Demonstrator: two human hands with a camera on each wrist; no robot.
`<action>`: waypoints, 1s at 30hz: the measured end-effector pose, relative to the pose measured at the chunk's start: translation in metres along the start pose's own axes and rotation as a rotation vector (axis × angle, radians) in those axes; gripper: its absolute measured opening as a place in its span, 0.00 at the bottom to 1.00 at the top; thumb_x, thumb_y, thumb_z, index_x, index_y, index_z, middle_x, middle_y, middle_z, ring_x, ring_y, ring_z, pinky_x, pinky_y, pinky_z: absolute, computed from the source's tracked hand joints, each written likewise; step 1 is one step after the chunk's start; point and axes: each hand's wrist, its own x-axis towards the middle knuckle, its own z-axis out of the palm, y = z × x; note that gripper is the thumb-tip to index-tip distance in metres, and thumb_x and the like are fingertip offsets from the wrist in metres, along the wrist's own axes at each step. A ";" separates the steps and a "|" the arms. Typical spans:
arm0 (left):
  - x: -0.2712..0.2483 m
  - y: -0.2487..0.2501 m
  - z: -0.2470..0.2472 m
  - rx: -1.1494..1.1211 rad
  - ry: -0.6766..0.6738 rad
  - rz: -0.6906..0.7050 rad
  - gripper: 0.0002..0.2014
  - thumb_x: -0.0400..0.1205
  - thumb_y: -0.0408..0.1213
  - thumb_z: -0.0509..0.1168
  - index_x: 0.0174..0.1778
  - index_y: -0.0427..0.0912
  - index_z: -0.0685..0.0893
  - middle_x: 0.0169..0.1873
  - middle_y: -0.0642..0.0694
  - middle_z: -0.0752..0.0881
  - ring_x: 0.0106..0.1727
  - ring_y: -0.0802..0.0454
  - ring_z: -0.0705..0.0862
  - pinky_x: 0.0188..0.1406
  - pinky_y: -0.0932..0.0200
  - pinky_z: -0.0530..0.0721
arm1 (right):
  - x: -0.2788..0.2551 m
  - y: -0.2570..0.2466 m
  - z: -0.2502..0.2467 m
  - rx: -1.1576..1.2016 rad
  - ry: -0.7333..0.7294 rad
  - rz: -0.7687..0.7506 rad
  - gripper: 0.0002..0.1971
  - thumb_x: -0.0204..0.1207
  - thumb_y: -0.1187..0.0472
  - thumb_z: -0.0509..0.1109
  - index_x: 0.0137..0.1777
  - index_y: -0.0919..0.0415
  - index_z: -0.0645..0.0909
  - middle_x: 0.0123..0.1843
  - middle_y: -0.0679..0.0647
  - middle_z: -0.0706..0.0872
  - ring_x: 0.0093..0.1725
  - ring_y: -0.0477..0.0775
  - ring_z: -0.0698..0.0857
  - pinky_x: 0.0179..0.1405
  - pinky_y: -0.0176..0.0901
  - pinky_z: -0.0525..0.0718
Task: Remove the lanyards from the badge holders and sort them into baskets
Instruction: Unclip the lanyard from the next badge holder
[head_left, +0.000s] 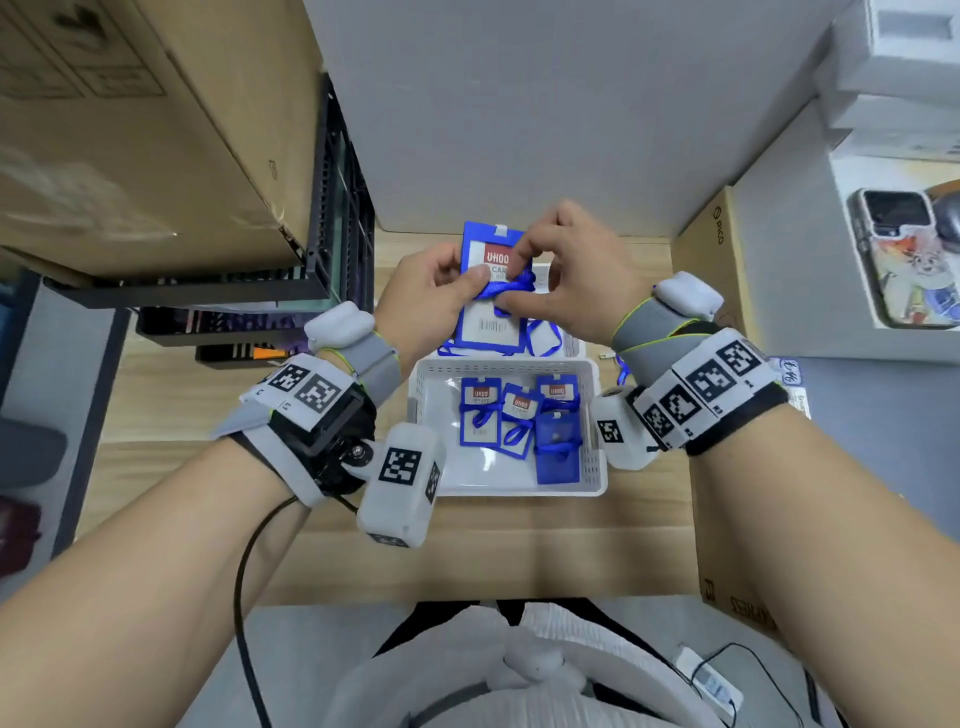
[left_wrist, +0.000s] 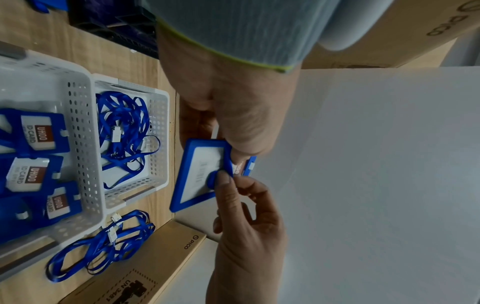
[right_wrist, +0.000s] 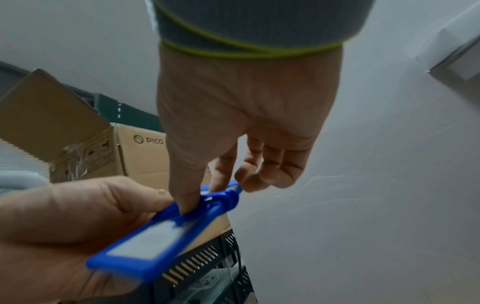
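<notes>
A blue badge holder (head_left: 488, 325) with a white card is held up above the far basket. My left hand (head_left: 467, 278) grips its left edge, thumb on the front. A blue lanyard (head_left: 491, 292) is wound across its middle, and my right hand (head_left: 519, 280) pinches that lanyard between thumb and forefinger. The left wrist view shows the holder (left_wrist: 197, 174), the lanyard knot (left_wrist: 214, 181) and the right hand (left_wrist: 226, 179) on it. In the right wrist view the right thumb presses the lanyard (right_wrist: 223, 200) onto the holder (right_wrist: 150, 238), which the left hand (right_wrist: 78, 216) supports.
The near white basket (head_left: 514, 364) holds several wrapped badge holders. The far white basket (left_wrist: 161, 115) holds loose blue lanyards (left_wrist: 122, 123). More lanyards (left_wrist: 103, 244) lie on the wooden table beside a PICO cardboard box (head_left: 711, 270). A black crate (head_left: 337, 208) and big boxes stand left.
</notes>
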 end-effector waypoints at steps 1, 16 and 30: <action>0.000 0.001 0.000 0.002 -0.010 -0.009 0.10 0.85 0.35 0.66 0.60 0.36 0.85 0.50 0.36 0.91 0.49 0.39 0.91 0.51 0.37 0.89 | 0.000 0.000 0.000 -0.013 0.018 -0.007 0.14 0.65 0.48 0.82 0.44 0.51 0.83 0.51 0.52 0.78 0.33 0.38 0.72 0.38 0.40 0.70; -0.002 0.005 0.001 0.072 -0.047 0.021 0.10 0.87 0.40 0.64 0.59 0.40 0.85 0.49 0.40 0.91 0.47 0.45 0.92 0.50 0.40 0.90 | -0.001 -0.002 0.006 -0.091 0.004 -0.030 0.13 0.69 0.48 0.74 0.40 0.57 0.78 0.45 0.52 0.81 0.36 0.54 0.79 0.36 0.49 0.77; -0.002 0.016 0.000 0.092 -0.120 0.075 0.05 0.82 0.29 0.69 0.47 0.43 0.81 0.43 0.50 0.87 0.33 0.56 0.88 0.29 0.57 0.86 | 0.008 -0.004 0.012 -0.145 0.013 0.028 0.07 0.65 0.57 0.69 0.43 0.56 0.77 0.36 0.49 0.79 0.36 0.59 0.78 0.34 0.47 0.74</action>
